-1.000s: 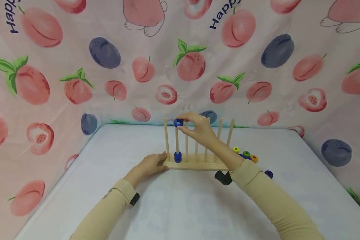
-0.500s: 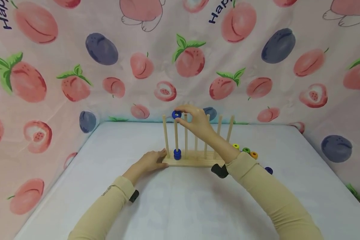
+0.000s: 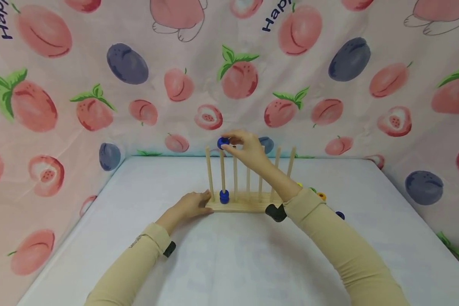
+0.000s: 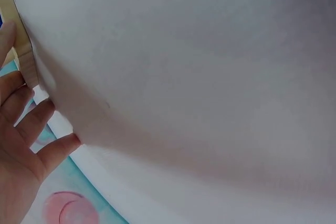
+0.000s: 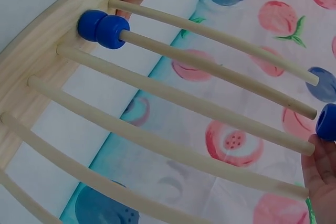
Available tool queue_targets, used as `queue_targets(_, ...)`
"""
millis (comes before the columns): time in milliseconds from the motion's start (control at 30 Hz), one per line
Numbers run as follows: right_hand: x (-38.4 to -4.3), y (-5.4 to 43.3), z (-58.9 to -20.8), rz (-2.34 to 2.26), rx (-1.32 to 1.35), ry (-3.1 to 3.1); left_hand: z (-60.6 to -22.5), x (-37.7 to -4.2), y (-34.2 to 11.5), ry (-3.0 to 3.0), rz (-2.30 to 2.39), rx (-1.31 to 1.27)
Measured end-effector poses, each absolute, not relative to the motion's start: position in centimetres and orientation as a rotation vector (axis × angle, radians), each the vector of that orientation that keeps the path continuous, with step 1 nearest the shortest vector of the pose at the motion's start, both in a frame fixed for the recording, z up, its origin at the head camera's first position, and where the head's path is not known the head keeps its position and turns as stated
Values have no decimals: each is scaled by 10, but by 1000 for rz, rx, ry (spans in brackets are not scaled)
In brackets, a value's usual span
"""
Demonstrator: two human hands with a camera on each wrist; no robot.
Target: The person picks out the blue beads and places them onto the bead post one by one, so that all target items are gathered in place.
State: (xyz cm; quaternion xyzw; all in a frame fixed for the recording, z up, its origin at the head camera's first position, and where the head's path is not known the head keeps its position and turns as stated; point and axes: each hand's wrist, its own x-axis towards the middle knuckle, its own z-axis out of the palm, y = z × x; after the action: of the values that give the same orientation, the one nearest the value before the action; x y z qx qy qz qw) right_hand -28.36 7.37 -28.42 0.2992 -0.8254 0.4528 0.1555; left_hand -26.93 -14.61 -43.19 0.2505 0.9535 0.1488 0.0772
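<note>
A wooden peg rack (image 3: 237,207) with a row of upright pegs stands on the table. Two blue beads (image 3: 224,196) are stacked at the foot of its second peg from the left. My right hand (image 3: 248,148) pinches another blue bead (image 3: 223,143) between thumb and fingers. That bead (image 5: 327,122) is just past the second peg's tip in the right wrist view, with a small gap between them. At the rack's left end, my left hand (image 3: 191,205) grips the base; in the left wrist view the thumb lies on the wood (image 4: 23,45) and fingers (image 4: 13,85) touch its end.
Right of the rack lie loose beads, partly hidden by my right forearm: an orange bead (image 3: 321,196), a green one, a yellow one and a dark blue bead (image 3: 340,215). A fruit-print cloth (image 3: 176,106) hangs behind the white table (image 3: 229,259).
My right hand has lifted the blue bead a little higher above the second peg and tilted it, so its hole faces the head view less. My left hand stays on the rack's end.
</note>
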Motion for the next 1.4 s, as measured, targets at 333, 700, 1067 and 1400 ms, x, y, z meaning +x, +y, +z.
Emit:
queue_targets(333, -284, 68, -284, 1294, 851, -2424, -433, -267, -147, 2855, 494, 749)
queue_targets(700, -283, 68, -283, 1237, 854, -2440, -434, -267, -146, 2867, 484, 745)
queue_targets(1067, -288, 68, -280, 1172, 894, -2482, -431, -268, -146, 2864, 465, 740)
queue_targets(1400, -289, 73, -278, 1232, 912, -2514, -431, -268, -145, 2853, 473, 745)
